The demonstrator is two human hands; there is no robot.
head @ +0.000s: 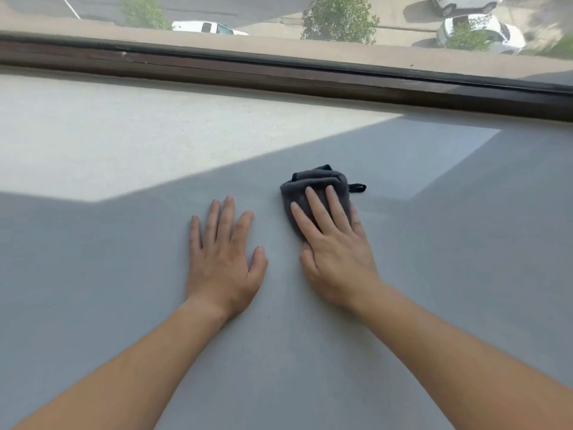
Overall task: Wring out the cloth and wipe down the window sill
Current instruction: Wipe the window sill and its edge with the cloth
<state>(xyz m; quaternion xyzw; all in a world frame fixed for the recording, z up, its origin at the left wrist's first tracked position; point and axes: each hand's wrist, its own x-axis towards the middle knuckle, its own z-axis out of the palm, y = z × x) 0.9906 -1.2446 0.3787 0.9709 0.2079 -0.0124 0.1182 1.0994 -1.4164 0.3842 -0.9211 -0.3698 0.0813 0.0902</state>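
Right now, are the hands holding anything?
Nothing is gripped. The right hand presses flat on the near part of the cloth; the left hand lies bare on the sill.

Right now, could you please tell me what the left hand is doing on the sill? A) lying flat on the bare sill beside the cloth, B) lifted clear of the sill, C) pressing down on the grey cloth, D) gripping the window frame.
A: the left hand lies flat, fingers spread, on the bare sill, apart from the cloth, which only the right hand covers.
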